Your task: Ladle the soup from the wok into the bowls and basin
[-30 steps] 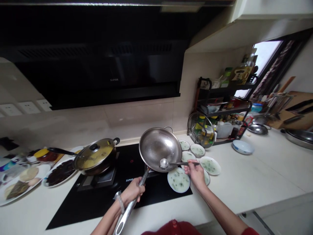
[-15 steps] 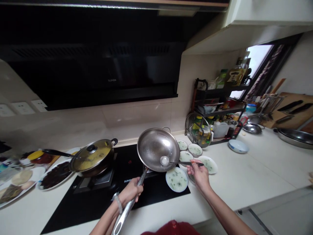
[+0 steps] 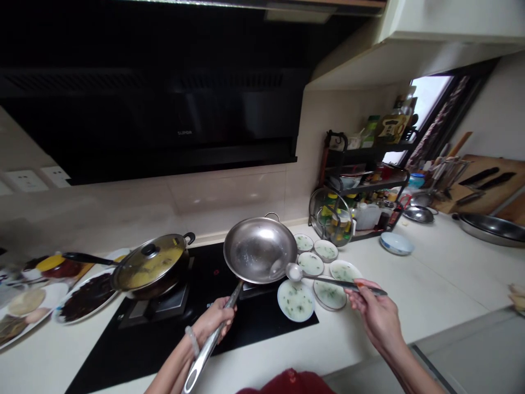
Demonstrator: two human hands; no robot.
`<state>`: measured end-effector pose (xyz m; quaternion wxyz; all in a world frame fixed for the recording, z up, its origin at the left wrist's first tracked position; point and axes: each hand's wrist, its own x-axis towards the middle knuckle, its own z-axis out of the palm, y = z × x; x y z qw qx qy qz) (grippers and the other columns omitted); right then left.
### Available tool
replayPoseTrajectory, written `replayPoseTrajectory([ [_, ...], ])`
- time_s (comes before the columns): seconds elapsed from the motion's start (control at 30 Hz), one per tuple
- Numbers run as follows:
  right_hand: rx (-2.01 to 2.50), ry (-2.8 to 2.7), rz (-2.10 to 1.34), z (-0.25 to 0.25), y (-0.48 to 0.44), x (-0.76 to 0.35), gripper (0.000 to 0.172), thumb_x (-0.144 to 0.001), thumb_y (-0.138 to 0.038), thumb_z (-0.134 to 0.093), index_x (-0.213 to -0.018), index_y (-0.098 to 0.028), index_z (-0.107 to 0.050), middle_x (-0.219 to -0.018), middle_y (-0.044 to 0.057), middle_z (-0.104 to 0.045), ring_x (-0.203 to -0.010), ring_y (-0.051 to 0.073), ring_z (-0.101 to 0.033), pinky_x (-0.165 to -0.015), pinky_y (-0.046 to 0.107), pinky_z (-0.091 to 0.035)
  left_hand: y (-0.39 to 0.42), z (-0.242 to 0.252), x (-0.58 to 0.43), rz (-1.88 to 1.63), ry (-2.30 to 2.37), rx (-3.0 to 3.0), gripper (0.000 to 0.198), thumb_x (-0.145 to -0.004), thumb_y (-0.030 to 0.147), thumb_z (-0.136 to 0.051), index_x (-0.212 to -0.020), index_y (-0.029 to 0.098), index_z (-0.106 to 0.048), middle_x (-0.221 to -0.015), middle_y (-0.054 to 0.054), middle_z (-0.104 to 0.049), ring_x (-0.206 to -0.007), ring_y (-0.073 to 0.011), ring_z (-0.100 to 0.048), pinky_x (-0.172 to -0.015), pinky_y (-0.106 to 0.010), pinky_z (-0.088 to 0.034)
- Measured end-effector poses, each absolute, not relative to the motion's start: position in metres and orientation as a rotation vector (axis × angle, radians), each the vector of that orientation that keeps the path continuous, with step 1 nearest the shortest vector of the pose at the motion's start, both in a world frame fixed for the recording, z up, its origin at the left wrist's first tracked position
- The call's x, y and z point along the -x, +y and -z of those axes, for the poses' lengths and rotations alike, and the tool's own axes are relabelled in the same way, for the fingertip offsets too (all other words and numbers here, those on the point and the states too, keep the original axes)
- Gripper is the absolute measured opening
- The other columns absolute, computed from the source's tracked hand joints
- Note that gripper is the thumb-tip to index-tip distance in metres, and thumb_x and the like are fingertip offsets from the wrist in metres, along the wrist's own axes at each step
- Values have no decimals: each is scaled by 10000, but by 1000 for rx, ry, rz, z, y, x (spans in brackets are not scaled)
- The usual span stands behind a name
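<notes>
Wok (image 3: 260, 249) and ladle (image 3: 338, 283), one per hand (image 3: 214, 318)

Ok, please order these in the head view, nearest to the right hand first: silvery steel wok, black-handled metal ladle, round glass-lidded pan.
1. Metal ladle, in the right hand.
2. Steel wok, toward the left.
3. Glass-lidded pan, further left.
</notes>
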<state>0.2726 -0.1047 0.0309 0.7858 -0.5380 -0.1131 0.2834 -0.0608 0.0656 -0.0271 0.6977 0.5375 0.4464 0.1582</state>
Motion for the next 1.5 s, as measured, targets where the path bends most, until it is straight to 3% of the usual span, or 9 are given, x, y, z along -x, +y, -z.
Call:
replayPoseTrajectory([
  [0.2, 1313, -322, -542, -10, -130, -272, 514, -529, -495, -791, -867, -163, -591, -544, 25, -636, -460, 165, -559, -413, 261, -453, 78, 27, 68, -331, 888, -1104, 141, -611, 155, -507, -740, 190, -463, -421, 89, -420, -276, -53, -313, -263, -151, -259],
  [0.37, 1414, -629, -430, 5, -137, -264, 383, -718, -516, -651, -895, -181, -594, -506, -6, -588, -455, 165, -555, -563, 314, -509, 91, 26, 72, -319, 879, -1096, 132, -607, 149, -517, -727, 181, -471, -437, 83, -428, -278, -47, -314, -263, -150, -257],
  [0.6, 1454, -1208, -220, 7, -144, -245, 206, -888, -254, -475, -1052, -213, -593, -720, 33, -600, -532, 144, -566, -506, 265, -485, 110, 14, 81, -228, 870, -1093, 144, -616, 155, -538, -750, 174, -488, -425, 88, -417, -286, -41, -313, -276, -138, -238],
  [0.77, 1354, -1529, -76, -5, -149, -232, 371, -872, -66, -420, -1171, -251, -539, -873, 67, -578, -671, 147, -574, -535, 248, -479, 127, 14, 93, -187, 810, -1047, 198, -648, 208, -620, -810, 155, -520, -472, 75, -449, -309, -39, -345, -286, -139, -248],
  [0.97, 1348, -1607, -14, -10, -151, -222, 459, -851, -8, -411, -1229, -252, -508, -989, 103, -573, -774, 165, -580, -591, 266, -496, 134, 15, 103, -211, 763, -984, 295, -710, 375, -658, -843, 133, -555, -512, 67, -449, -347, -33, -360, -307, -141, -273],
  [1.1, 1358, -1500, -56, -6, -151, -214, 358, -861, -74, -450, -1149, -242, -579, -900, 85, -597, -719, 170, -591, -562, 272, -495, 133, 17, 105, -222, 751, -938, 314, -699, 378, -677, -845, 119, -574, -523, 51, -464, -363, -33, -371, -313, -138, -279],
  [1.23, 1450, -1137, -201, 3, -153, -209, 204, -854, -255, -536, -1024, -214, -641, -782, 59, -619, -583, 163, -574, -505, 280, -483, 131, 23, 110, -247, 741, -821, 287, -733, 354, -659, -848, 102, -585, -548, 32, -477, -387, -33, -397, -317, -126, -294],
  [1.37, 1515, -659, -328, 11, -153, -212, 308, -755, -443, -642, -924, -186, -643, -668, 34, -620, -531, 172, -564, -521, 306, -492, 129, 30, 116, -251, 754, -676, 270, -778, 337, -620, -894, 95, -589, -575, 16, -488, -408, -44, -429, -306, -121, -300],
  [1.5, 1416, -319, -396, 18, -151, -216, 424, -646, -456, -733, -935, -172, -608, -600, 11, -618, -558, 184, -589, -529, 304, -497, 128, 33, 118, -298, 661, -655, 260, -793, 319, -600, -912, 88, -596, -581, 12, -474, -405, -47, -412, -282, -122, -277],
])
